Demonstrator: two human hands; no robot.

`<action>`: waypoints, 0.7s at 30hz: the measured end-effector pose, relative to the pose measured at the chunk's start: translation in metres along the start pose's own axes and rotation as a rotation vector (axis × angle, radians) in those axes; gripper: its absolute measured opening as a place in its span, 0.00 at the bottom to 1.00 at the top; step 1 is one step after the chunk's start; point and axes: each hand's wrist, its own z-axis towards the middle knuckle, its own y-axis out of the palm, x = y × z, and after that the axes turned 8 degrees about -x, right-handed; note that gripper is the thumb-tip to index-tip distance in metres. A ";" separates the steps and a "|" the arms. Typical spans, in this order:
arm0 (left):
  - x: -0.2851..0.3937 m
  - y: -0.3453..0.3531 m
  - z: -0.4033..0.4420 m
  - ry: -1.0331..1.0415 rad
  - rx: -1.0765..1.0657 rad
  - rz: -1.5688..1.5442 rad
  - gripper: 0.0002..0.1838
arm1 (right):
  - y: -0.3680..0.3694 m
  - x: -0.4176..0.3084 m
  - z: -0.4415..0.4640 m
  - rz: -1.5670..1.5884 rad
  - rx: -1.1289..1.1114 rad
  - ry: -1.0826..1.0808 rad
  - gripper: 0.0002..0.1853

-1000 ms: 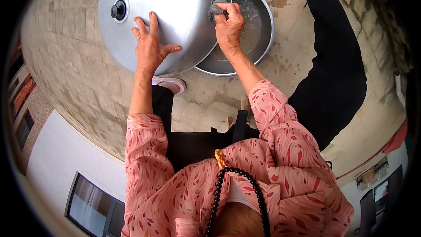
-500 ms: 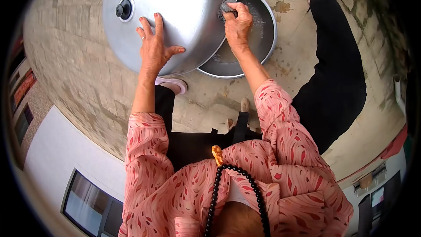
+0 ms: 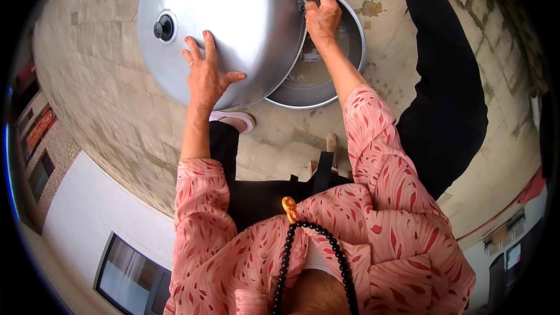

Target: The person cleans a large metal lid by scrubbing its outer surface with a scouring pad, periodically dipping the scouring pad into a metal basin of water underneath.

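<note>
A large silver pot lid [image 3: 245, 29] with a black knob [image 3: 164, 27] is tilted over a wide metal basin [image 3: 309, 102]. My left hand [image 3: 204, 76] lies on the lid's outer face below the knob, fingers spread. At the lid's right rim, my right hand [image 3: 324, 16] is closed around a grey steel wool scrubber [image 3: 304, 0] and presses it to the edge. Some water [image 3: 312, 70] shows in the basin; the lid hides the basin's left part.
Paved ground [image 3: 99, 52] surrounds the basin, with damp patches near it. My pink shoes show beside the basin and at upper right. Part of a wooden stool [image 3: 331, 143] is visible beneath me. A white wall [image 3: 87, 198] with a window stands at lower left.
My right hand and the scrubber have moved slightly up along the lid's rim. My left hand stays spread on the lid, and the view has shifted a little.
</note>
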 end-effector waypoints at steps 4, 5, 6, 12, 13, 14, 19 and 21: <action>-0.006 0.009 0.003 0.049 0.074 0.028 0.70 | 0.007 -0.053 -0.009 0.033 -0.044 -0.191 0.11; -0.006 0.010 0.004 0.053 0.080 0.023 0.70 | 0.012 -0.053 -0.009 0.036 -0.063 -0.198 0.10; -0.007 0.010 0.000 0.060 0.080 0.023 0.70 | 0.014 -0.042 -0.012 0.080 -0.067 -0.118 0.10; -0.006 0.009 0.001 0.060 0.087 -0.006 0.70 | -0.002 0.011 0.002 -0.092 -0.062 0.037 0.10; -0.008 0.011 -0.004 0.045 0.071 -0.004 0.70 | -0.005 0.015 -0.014 -0.112 -0.047 0.016 0.10; -0.006 0.007 -0.002 0.035 0.068 -0.003 0.70 | -0.008 0.015 -0.026 -0.131 -0.023 -0.017 0.10; -0.003 0.006 0.000 0.032 0.076 -0.022 0.69 | -0.011 0.013 -0.109 -0.025 -0.085 0.117 0.10; -0.009 0.011 0.002 0.067 0.114 -0.026 0.69 | -0.010 0.016 -0.103 -0.027 -0.109 0.151 0.10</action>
